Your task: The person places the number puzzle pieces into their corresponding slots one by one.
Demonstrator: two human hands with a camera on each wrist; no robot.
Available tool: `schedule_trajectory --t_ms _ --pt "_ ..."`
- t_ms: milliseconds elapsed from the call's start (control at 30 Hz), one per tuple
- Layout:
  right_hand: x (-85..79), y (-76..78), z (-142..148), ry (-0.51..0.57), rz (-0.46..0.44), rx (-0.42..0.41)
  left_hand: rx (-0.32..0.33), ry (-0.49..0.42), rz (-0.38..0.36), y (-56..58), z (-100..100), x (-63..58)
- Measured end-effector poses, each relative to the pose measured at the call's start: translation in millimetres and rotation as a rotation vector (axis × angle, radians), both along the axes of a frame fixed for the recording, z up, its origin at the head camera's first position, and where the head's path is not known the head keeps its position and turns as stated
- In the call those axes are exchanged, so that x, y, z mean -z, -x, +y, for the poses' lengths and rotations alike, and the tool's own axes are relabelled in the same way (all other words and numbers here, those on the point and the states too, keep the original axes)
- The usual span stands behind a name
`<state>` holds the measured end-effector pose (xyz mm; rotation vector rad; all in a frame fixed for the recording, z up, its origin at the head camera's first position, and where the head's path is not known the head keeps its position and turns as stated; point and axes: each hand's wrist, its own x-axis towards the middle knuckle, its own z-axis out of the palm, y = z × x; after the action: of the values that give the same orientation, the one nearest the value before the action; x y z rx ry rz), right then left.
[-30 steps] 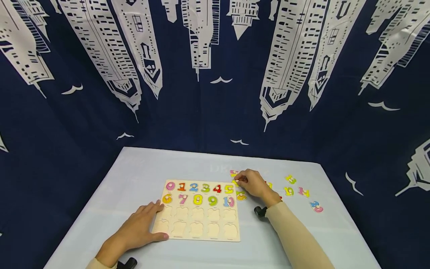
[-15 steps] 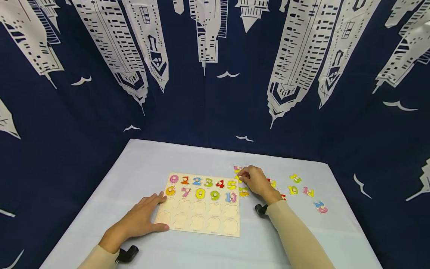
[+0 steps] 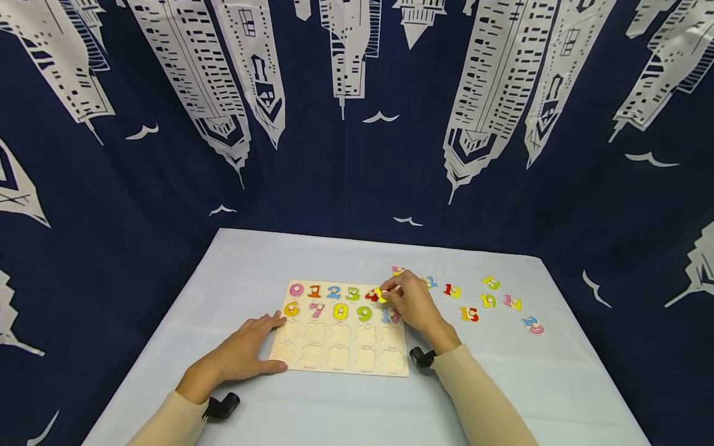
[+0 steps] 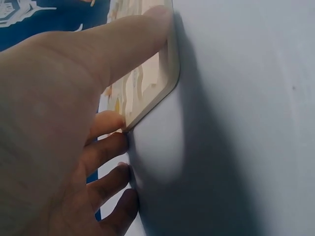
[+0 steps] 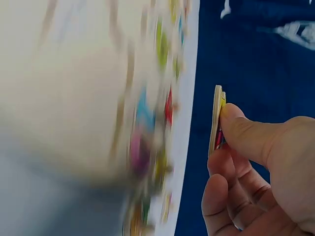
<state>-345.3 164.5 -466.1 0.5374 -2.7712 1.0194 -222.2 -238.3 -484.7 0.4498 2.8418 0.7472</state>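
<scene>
1. Pinching a yellow-and-red number piece [image 5: 217, 120] between thumb and fingers of the right hand [image 3: 413, 300]; seen edge-on in the right wrist view, long axis nearly vertical there.
2. Resting the left hand [image 3: 242, 348] with fingers extended along the left edge of the puzzle board [image 3: 352, 359], thumb on its lower left corner; well apart from the right hand.
3. Seen in the head view, overlapping the red 4 [image 3: 370, 295] at the board's upper right, with two rows of empty recesses [image 3: 339, 334] lying downward and leftward of the held piece. Nearer to these rows' right end with the right hand.
4. Running left to right along the board's long axis, low centre of the frame.
5. Scattered farther right on the tabletop [image 3: 312, 409]: see loose number pieces [image 3: 470, 314].
6. Cannot read the held number, nor judge its height above the board. Cannot make out the board's top right corner behind the right hand; badly blurred at left in the right wrist view.
</scene>
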Motion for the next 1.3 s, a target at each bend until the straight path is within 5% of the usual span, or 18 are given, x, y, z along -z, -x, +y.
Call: schedule_trajectory --t_ms 233,667,933,1300 --pt "-1.4 -24.6 -50.6 0.055 -0.034 -0.101 0.009 -0.027 -0.007 7.0 2.1 -0.1" --pt "11.5 -43.8 -133.4 0.029 -0.027 -0.332 0.017 -0.03 -0.009 11.4 -2.2 0.8" --pt "18.3 -47.5 -173.9 0.019 -0.053 -0.345 0.007 -0.054 0.007 7.7 -8.5 -1.1" --pt "26.8 -52.9 -197.0 -0.005 -0.067 -0.244 -0.001 -0.075 0.009 0.9 -9.9 0.7"
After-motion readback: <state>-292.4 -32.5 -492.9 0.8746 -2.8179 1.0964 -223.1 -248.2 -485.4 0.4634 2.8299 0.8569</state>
